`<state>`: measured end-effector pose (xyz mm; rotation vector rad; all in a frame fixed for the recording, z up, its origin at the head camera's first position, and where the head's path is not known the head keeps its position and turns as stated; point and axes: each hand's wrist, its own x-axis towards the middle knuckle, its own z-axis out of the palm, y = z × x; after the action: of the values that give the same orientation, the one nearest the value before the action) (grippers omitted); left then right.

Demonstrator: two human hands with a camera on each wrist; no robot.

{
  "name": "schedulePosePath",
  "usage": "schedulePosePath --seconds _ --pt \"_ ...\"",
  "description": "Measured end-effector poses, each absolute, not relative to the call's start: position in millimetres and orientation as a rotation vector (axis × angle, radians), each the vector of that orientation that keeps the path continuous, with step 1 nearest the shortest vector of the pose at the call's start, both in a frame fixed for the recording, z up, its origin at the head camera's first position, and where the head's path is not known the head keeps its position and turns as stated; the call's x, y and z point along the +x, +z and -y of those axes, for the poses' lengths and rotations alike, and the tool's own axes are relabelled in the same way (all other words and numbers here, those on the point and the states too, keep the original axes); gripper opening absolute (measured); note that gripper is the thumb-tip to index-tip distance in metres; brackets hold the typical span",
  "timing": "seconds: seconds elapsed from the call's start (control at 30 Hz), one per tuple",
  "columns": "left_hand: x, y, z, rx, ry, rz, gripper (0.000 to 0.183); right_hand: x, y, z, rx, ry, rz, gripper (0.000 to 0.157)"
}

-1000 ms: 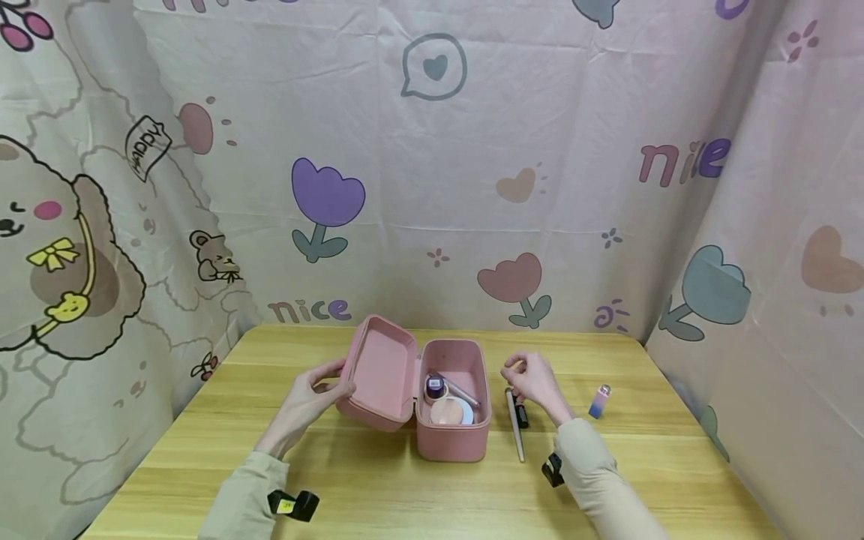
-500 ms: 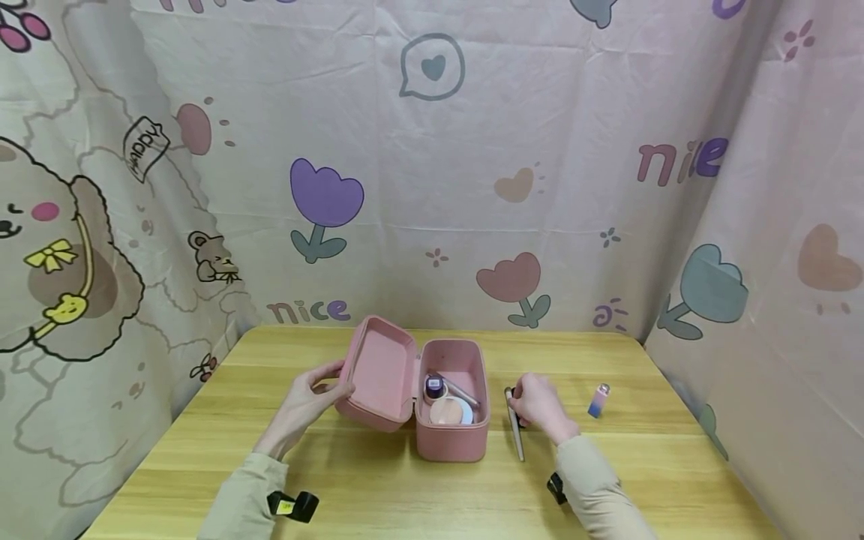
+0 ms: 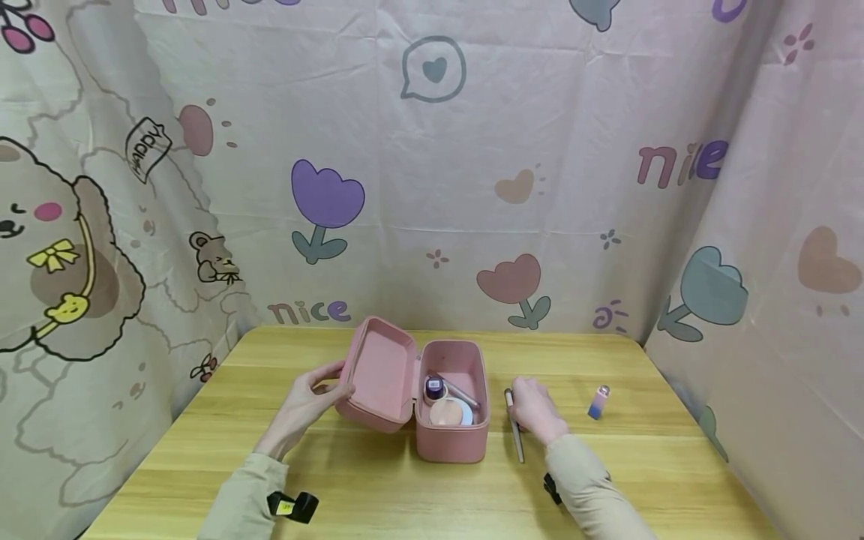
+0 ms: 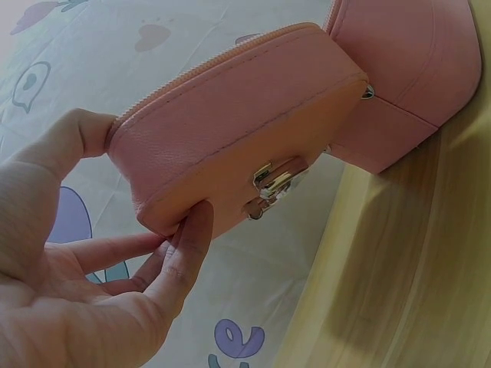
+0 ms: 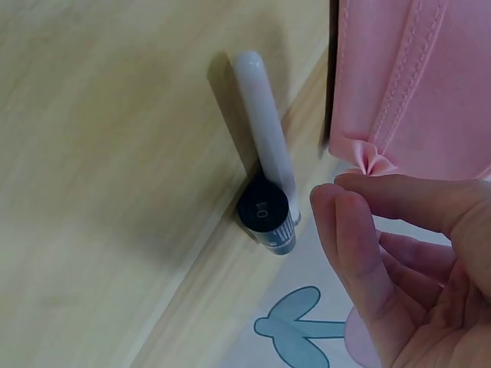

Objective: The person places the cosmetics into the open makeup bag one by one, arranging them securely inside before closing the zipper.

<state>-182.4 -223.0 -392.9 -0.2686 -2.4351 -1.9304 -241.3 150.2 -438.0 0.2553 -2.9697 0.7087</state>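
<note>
Pen [image 5: 262, 115] partly behind black-capped tube [image 5: 263, 205]

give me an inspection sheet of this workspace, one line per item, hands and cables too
Surface: light wood-patterned table
Job's things: pink case open, lid out to its left; inside, dark-capped jar, slim stick and round pale disc; right of the case, white pen-like stick beside dark-capped tube
Clutter: small pink-and-blue tube, apart, farther right
Left hand: grips the lid
Right hand: near the dark-capped tube; nothing seen in its fingers
Cables: nothing seen
Surroundings: printed fabric backdrop
</note>
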Motion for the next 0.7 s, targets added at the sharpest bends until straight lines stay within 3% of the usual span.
schedulePosePath --seconds 0.7 --pt "-182.0 -392.2 221.9 -0.246 -1.958 2.443 0.058 -250.5 -452.3 -148.6 0.365 0.506 2.906 0.022"
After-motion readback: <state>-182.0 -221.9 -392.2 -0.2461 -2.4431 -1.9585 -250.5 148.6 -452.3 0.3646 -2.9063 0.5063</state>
